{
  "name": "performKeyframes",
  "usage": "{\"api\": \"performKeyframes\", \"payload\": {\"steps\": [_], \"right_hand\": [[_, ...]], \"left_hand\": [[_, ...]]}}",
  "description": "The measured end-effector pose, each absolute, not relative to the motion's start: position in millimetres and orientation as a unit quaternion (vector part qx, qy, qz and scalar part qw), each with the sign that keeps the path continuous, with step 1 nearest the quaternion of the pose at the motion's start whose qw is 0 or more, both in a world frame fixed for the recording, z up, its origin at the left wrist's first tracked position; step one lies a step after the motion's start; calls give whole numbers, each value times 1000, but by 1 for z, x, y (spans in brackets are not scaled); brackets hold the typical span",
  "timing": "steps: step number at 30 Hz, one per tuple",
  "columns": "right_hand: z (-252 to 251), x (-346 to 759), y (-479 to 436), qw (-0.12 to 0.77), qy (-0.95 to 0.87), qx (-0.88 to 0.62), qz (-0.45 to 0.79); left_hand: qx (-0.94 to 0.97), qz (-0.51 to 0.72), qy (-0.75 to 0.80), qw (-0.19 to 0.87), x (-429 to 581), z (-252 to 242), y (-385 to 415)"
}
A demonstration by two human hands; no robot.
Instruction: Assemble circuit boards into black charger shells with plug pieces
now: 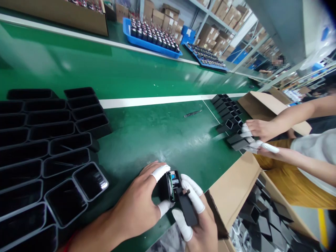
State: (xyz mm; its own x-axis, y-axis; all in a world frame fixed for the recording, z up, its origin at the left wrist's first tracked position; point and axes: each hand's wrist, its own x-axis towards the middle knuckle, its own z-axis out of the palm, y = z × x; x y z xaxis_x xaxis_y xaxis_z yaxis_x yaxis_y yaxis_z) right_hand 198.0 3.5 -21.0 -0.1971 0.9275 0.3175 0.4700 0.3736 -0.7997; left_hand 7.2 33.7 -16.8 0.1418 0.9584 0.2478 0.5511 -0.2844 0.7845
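Note:
Low in the middle, a small black case (172, 187) stands with its open end up, a green circuit board and other parts showing inside. My left hand (140, 201), white covers on thumb and forefinger, grips this case from the left. Closed between the covered fingers of my right hand (198, 218) is a flat black rectangular piece (187, 208), its upper end against the case's right side. Whether the piece is joined to the case I cannot tell. To the left stand rows of open black cases (63, 201), with glossy insides.
At right, a co-worker's hands (262, 134) handle black cases (228, 112). Tweezers (193, 113) lie on the green table (147, 133). A cardboard box (233, 185) of black parts stands beside my right hand. Blue trays (154, 49) of components line the back.

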Motion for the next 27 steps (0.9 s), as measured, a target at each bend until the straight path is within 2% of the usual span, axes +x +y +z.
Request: {"api": "performKeyframes", "payload": {"steps": [6, 11, 16, 21, 27], "right_hand": [[-21, 189, 17, 407, -724, -476, 290], [-28, 191, 20, 459, -695, -478, 280], [-24, 194, 20, 477, -728, -412, 270], [-21, 191, 22, 493, -716, -409, 276], [-20, 194, 20, 498, -734, -378, 265]], "left_hand": [[723, 342, 542, 258, 6, -15, 33], [730, 338, 524, 282, 5, -14, 33], [726, 344, 520, 291, 6, -12, 35], [705, 358, 536, 296, 7, -16, 32], [711, 323, 550, 295, 6, -11, 35]]}}
